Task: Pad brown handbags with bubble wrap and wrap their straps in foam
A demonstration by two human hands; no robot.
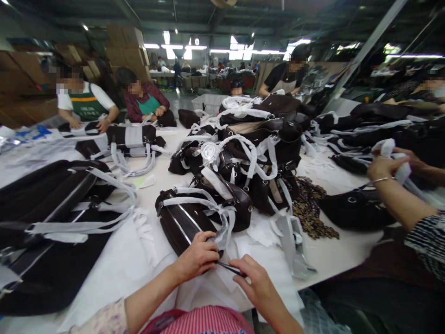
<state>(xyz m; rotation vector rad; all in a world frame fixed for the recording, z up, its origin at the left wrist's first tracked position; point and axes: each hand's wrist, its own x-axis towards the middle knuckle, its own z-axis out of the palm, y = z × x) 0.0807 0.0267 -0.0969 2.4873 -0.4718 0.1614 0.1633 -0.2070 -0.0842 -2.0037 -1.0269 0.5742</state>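
A dark brown handbag [179, 218] with white-wrapped handles [194, 202] lies in front of me, a pale strip running along its top. My left hand [199, 255] has its fingers curled over the near end of this bag, gripping it. Just to the right, my right hand [255, 278] pinches a thin dark pointed tool [229, 267], whose tip meets the bag's end beside my left fingertips. The exact kind of tool is too small to make out. White wrapping sheets [222, 283] lie under both hands.
Wrapped handbags are piled [257, 139] beyond my bag, and large dark bags [45, 232] lie at left. Gold-and-dark chains [313, 208] sit at right. A co-worker's hands [389, 162] handle white wrapping close on my right. Several other people work across the table.
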